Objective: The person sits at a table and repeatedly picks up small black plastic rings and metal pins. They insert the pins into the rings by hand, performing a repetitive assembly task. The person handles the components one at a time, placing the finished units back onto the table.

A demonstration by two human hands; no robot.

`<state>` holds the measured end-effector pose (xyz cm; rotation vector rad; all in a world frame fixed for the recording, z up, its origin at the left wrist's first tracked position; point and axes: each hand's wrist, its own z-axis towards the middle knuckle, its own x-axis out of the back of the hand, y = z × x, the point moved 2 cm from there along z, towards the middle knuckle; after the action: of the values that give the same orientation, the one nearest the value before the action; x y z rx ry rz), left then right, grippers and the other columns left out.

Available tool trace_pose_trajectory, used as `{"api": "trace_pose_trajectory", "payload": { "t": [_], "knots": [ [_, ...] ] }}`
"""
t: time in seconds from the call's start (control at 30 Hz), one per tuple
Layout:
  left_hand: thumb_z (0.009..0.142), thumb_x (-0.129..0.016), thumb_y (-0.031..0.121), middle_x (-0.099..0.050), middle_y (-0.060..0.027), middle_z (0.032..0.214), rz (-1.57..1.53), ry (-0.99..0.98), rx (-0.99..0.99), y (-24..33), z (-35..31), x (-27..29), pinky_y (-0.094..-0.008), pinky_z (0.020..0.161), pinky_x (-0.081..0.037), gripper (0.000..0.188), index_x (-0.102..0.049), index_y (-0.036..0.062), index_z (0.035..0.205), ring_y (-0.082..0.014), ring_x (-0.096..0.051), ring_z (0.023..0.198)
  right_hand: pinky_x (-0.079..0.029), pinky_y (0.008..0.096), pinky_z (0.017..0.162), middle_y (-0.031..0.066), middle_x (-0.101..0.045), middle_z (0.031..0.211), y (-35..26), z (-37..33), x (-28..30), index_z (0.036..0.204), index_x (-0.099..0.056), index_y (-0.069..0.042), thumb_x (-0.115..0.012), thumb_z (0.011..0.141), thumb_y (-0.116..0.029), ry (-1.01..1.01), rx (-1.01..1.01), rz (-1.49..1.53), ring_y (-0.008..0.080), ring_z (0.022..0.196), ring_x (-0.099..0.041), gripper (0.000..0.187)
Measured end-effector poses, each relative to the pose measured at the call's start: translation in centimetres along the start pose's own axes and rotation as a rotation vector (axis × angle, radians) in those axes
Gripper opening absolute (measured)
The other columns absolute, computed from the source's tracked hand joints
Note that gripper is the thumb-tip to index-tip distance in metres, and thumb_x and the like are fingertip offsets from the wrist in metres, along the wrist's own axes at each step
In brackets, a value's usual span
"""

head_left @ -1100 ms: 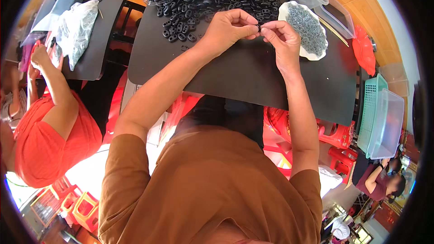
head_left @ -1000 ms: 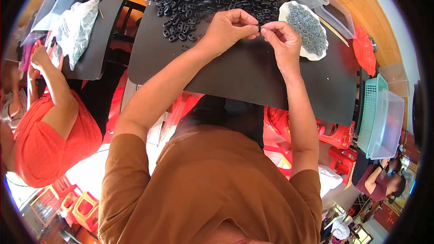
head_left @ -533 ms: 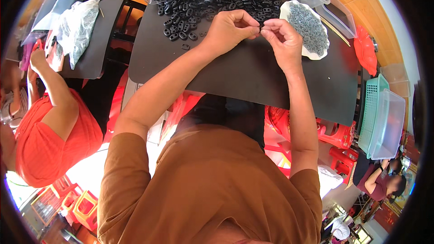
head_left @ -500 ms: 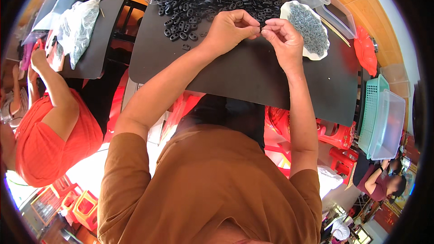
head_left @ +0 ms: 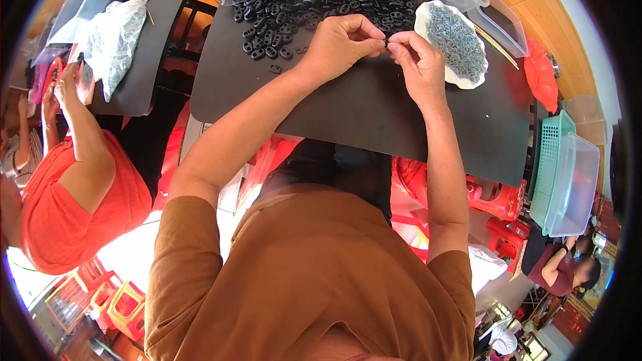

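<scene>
Left hand (head_left: 344,41) and right hand (head_left: 422,63) pinching one small black part (head_left: 386,42), looks mid-work. Big black pile (head_left: 301,0) toward counter (head_left: 461,130)'s far edge; finished share unclear.

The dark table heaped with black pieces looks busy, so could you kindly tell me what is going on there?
A person in a brown short-sleeved top is handling a tiny black piece, pinched between the left hand and right hand above the dark table. Its details are too small to tell. A heap of small black two-holed pieces lies beyond the hands, and a white wavy-edged dish of small grey pieces sits to the right.
</scene>
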<state>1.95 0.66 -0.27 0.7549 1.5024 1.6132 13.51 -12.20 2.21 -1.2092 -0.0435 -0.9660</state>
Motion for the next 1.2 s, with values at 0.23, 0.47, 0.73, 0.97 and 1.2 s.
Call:
{"api": "trace_pose_trajectory", "payload": {
  "t": [0.23,0.47,0.73,0.97,1.2],
  "knots": [
    [0.086,-0.07,0.004,-0.072,-0.0073,0.086,0.169,0.008,-0.044,0.2,-0.4,-0.3,-0.0229,0.074,-0.055,0.006,-0.068,-0.0003,0.09,-0.0104,-0.069,0.081,-0.044,0.0286,0.056,0.0075,-0.062,0.073,-0.3,-0.1,0.0,0.088,-0.062,-0.001,-0.062,0.089,-0.005,-0.063,0.039,-0.079,0.0145,0.061,-0.055,0.004],
    [0.086,-0.069,0.003,-0.072,-0.006,0.085,0.165,-0.006,-0.068,0.2,-0.3,-0.4,-0.0222,0.074,-0.055,0.007,-0.069,0.0002,0.093,-0.0097,-0.068,0.08,-0.049,0.027,0.058,0.0068,-0.065,0.077,0.3,0.1,0.4,0.091,-0.062,-0.001,-0.061,0.091,-0.005,-0.101,-0.059,0.068,0.0147,0.064,-0.063,0.004],
    [0.095,-0.064,0.02,-0.068,-0.0083,0.101,-0.382,-0.157,0.219,-0.1,-0.2,-0.1,-0.0242,0.082,-0.056,0.023,-0.065,-0.0003,0.106,-0.0158,-0.068,0.091,-0.05,0.0283,0.06,0.0077,-0.065,0.08,-0.3,0.1,0.9,0.091,-0.063,-0.002,-0.063,0.09,-0.004,-0.063,0.145,-0.065,0.0186,0.069,-0.065,0.003],
    [0.095,-0.064,0.019,-0.067,-0.0088,0.101,-0.355,-0.261,0.434,0.6,-0.6,0.5,-0.0258,0.085,-0.056,0.027,-0.06,0.0011,0.114,-0.0174,-0.068,0.091,-0.051,0.0316,0.064,0.0069,-0.065,0.083,-1.2,-0.1,0.7,0.092,-0.064,-0.003,-0.065,0.085,-0.003,-0.039,0.361,-0.23,0.0247,0.074,-0.064,0.006],
    [0.09,-0.067,0.007,-0.068,-0.0103,0.1,-0.286,-0.18,0.231,0.2,-0.3,0.3,-0.026,0.081,-0.057,0.022,-0.061,-0.0004,0.11,-0.0167,-0.069,0.091,-0.054,0.0276,0.067,0.0069,-0.07,0.086,-0.1,-0.2,0.8,0.099,-0.067,-0.003,-0.067,0.086,-0.003,-0.038,0.064,0.03,0.0154,0.074,-0.068,0.013]
  ]
}}
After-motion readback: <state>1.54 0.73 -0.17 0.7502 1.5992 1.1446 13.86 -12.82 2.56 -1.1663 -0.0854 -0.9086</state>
